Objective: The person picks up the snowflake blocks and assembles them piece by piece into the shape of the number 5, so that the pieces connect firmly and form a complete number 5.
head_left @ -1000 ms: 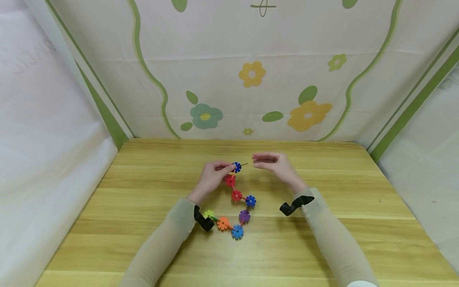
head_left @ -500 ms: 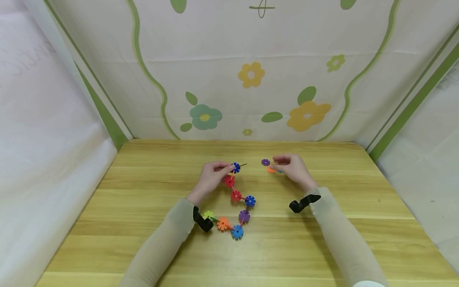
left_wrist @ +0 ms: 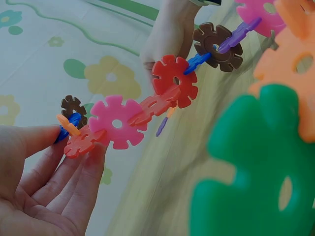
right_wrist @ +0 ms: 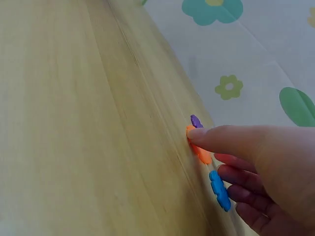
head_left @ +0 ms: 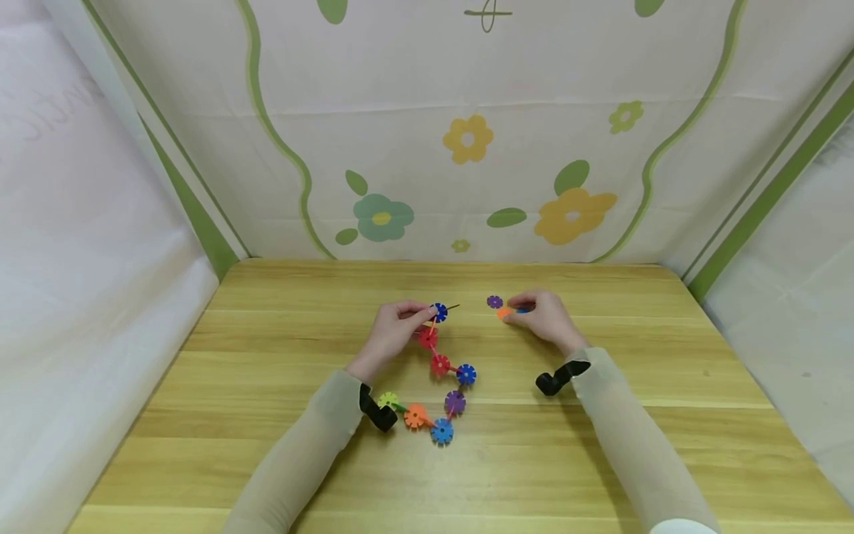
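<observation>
My left hand (head_left: 395,326) pinches the dark blue notched disc (head_left: 439,311) at the far end of a chain of interlocking plastic snowflake discs. A brown disc (left_wrist: 74,110) juts from that blue one. The chain runs back toward me through red discs (head_left: 439,364), a purple disc (head_left: 455,402) and a light blue disc (head_left: 442,431). On the right, my right hand (head_left: 543,315) holds a loose orange disc (right_wrist: 199,147) by its edges on the tabletop, thumb on the near side. A purple disc (head_left: 494,302) and a blue disc (right_wrist: 220,191) lie close to it.
The wooden table (head_left: 600,445) ends at a white cloth backdrop (head_left: 400,89) printed with flowers. An orange disc (head_left: 414,415) and a lime disc (head_left: 388,400) of the chain lie near my left wrist camera (head_left: 379,409).
My right hand has moved right, away from the chain's end, and come down onto the orange disc. The loose discs it covered show now. My left hand stays put.
</observation>
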`<action>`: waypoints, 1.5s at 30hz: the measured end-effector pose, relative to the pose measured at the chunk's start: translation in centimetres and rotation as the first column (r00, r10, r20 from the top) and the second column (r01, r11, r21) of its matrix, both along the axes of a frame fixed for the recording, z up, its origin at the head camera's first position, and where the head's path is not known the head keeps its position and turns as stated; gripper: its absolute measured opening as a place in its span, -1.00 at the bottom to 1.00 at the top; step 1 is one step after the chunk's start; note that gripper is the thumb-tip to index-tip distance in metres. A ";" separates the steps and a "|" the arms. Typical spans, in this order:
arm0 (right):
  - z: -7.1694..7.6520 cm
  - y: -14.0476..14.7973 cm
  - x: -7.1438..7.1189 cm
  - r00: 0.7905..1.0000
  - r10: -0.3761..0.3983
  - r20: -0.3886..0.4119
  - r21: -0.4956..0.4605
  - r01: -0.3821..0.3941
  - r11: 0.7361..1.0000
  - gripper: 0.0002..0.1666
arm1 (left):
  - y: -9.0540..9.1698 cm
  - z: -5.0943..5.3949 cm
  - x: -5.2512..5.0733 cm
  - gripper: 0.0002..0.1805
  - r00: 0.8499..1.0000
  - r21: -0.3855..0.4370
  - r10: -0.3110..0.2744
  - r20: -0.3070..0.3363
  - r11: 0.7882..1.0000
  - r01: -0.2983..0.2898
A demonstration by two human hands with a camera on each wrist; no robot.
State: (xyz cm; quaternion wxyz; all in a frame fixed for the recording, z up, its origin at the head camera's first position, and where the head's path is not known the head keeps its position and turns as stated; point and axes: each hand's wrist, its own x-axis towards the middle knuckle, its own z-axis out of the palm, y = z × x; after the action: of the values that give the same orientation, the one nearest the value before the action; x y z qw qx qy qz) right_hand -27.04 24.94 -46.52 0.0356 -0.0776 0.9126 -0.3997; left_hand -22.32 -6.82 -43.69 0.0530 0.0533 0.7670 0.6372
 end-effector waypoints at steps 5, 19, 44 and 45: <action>0.0 0.0 0.0 1.000 0.030 0.000 0.027 -0.030 0.999 -0.60 | 0.0 -0.1 0.0 -0.75 1.000 0.005 -0.005 0.000 1.000 0.005; 0.8 -1.4 0.5 0.999 0.030 0.009 -0.170 -0.028 0.985 -0.68 | 0.1 -0.2 0.0 -0.75 1.000 -0.006 -0.006 -0.006 1.000 0.006; 4.4 -6.1 2.6 0.995 0.048 0.091 -0.528 0.007 0.849 -0.64 | 0.0 0.0 0.0 -0.74 1.000 0.004 -0.025 -0.004 1.000 0.025; 4.4 -6.2 2.6 0.994 0.047 0.094 -0.532 0.010 0.847 -0.64 | 0.0 0.0 0.0 -0.74 1.000 0.003 -0.024 -0.004 1.000 0.024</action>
State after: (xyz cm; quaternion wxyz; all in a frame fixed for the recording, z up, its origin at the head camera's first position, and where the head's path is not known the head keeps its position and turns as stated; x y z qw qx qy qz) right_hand -24.43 18.73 -42.09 0.0640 -0.0725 0.7626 -0.6396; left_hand -22.27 -6.80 -43.73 0.0592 0.0639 0.7653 0.6377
